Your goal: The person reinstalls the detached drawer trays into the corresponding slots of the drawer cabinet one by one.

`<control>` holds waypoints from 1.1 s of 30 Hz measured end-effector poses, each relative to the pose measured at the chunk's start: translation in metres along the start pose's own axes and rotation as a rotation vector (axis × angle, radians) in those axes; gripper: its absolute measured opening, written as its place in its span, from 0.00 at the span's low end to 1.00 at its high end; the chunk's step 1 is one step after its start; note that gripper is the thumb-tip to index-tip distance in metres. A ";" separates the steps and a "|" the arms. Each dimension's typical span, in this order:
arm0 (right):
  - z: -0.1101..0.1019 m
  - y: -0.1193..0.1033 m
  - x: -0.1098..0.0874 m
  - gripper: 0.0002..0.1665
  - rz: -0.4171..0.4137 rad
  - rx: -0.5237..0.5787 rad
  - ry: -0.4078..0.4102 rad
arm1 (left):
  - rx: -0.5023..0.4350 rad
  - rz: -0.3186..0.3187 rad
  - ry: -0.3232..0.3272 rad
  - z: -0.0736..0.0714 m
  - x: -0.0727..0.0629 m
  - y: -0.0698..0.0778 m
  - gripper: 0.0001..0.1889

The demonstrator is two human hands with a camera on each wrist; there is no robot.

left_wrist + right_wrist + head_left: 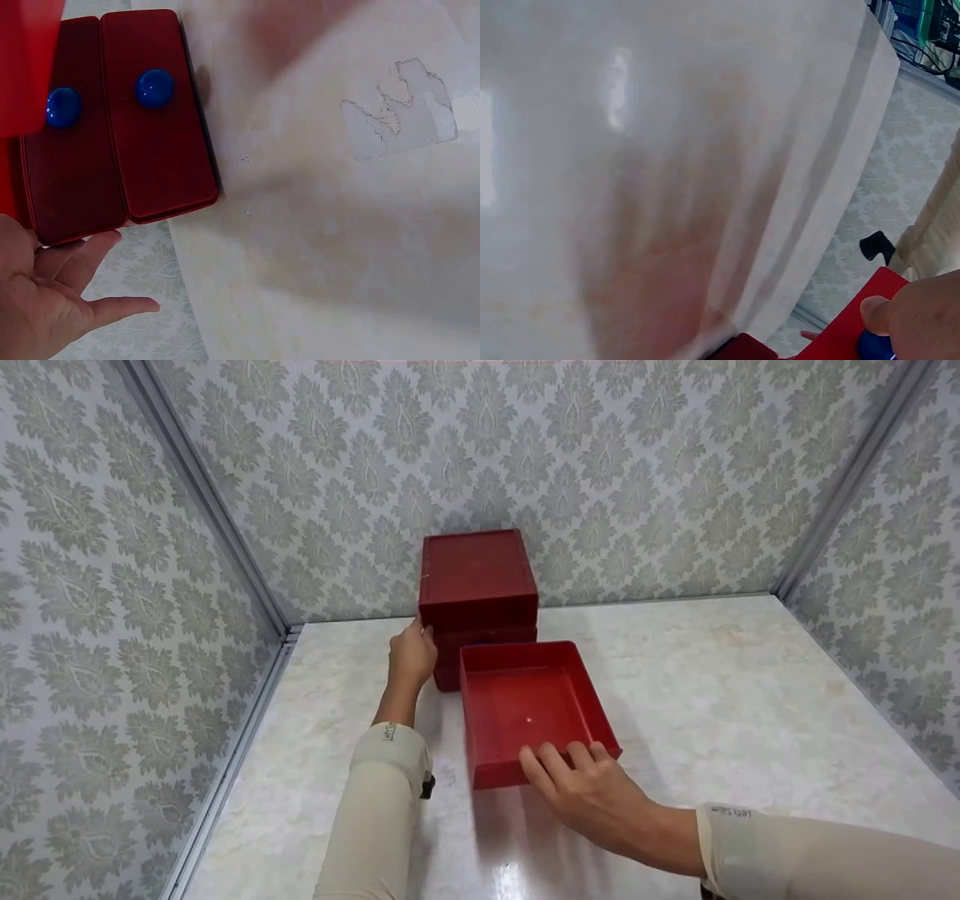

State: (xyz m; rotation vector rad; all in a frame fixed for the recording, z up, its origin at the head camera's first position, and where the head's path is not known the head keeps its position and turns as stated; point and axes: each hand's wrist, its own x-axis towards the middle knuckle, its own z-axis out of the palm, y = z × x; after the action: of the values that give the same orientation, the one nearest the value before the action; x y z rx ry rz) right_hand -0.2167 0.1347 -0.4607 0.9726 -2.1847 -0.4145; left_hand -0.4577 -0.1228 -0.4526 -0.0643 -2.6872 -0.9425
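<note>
A small dark red drawer cabinet (478, 566) stands against the back wall. My left hand (412, 652) rests along its left side, fingers extended and thumb apart in the left wrist view. In front of the cabinet, a bright red drawer (525, 701) with nothing inside is pulled out and held over the table. With fingers hooked over its front rim, my right hand (596, 795) grips the drawer. Its thumb presses the front beside a blue knob (875, 345) in the right wrist view. Two closed lower drawers show blue knobs (154, 88) in the left wrist view.
The pale marbled table (712, 697) meets patterned walls (487, 450) at the back and both sides. Grey metal strips (232, 750) run along the table's left edge. In the right wrist view, cables (922, 56) lie beyond the table corner.
</note>
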 end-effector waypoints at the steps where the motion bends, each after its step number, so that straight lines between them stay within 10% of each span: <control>1: -0.002 0.000 0.004 0.36 -0.004 0.004 0.006 | -0.004 0.000 0.004 0.000 0.000 0.000 0.18; 33: 0.006 0.019 0.059 0.28 0.000 -0.107 0.061 | -0.075 -0.023 -0.070 -0.004 -0.001 -0.004 0.25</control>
State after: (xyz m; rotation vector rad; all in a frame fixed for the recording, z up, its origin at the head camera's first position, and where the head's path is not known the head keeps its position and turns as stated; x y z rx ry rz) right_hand -0.2590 0.1030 -0.4271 0.9148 -2.0857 -0.4904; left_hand -0.4563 -0.1282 -0.4526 -0.0837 -2.7207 -1.0675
